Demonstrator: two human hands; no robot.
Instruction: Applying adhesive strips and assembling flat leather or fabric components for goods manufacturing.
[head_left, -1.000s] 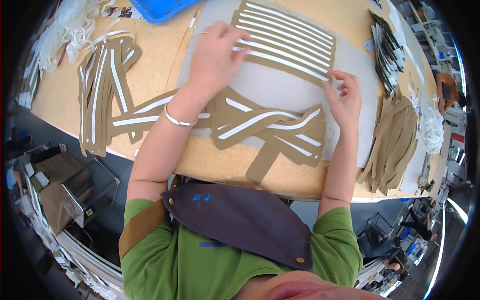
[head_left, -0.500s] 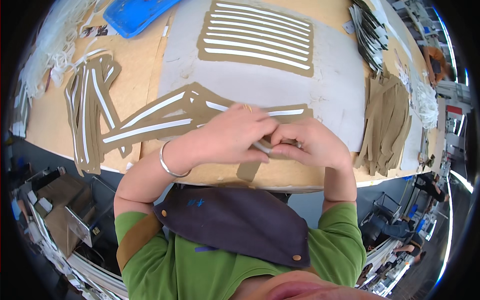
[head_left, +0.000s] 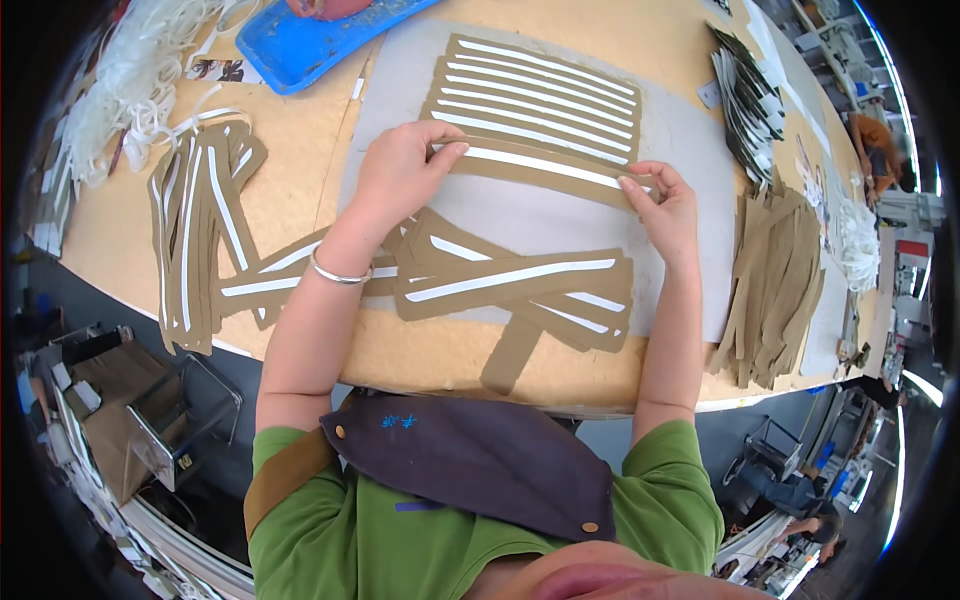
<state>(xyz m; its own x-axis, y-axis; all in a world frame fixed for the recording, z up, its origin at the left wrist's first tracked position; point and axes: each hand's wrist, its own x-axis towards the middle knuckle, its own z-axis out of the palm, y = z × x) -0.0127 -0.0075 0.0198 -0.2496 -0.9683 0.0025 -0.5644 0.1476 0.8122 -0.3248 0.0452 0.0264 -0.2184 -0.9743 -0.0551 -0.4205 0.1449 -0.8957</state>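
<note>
Between my two hands stretches a brown strip [head_left: 540,168] with a white band along its length. My left hand [head_left: 408,165] pinches its left end, and my right hand [head_left: 660,205] pinches its right end. Just beyond it, a neat row of similar banded strips [head_left: 535,98] lies on a grey sheet [head_left: 385,120]. Nearer me, more banded strips [head_left: 520,275] are spread in a loose, crossing heap. A plain brown piece [head_left: 513,355] juts from that heap toward the table's front edge.
At left lies a bundle of banded strips [head_left: 190,230], with tangled white tape [head_left: 130,85] behind it. A blue tray [head_left: 300,55] holding a reddish object stands at the back. Plain brown strips [head_left: 770,285] are piled at right, below dark strips [head_left: 745,95].
My hands have moved apart and away from me, from working close together over the heap to holding a banded strip stretched out near the row. The view has shifted slightly.
</note>
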